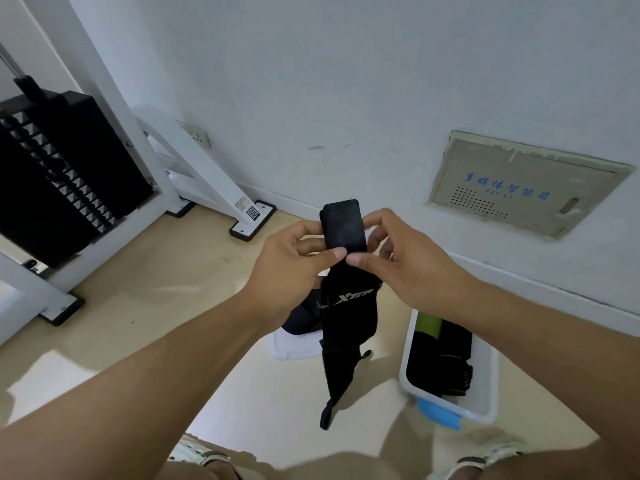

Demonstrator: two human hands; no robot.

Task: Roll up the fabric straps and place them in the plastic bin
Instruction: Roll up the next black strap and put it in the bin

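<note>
btwn both hands (294,268), blk strap (344,299)

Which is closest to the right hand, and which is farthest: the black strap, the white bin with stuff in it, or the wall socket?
1. The black strap: pinched by the right hand itself, in front of the person.
2. The white bin: on the floor, below and to the right.
3. The wall socket: far off to the left, low on the wall.

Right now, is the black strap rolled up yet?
Not yet. Both hands pinch the black strap near its top end, and most of it hangs down loose.
</note>
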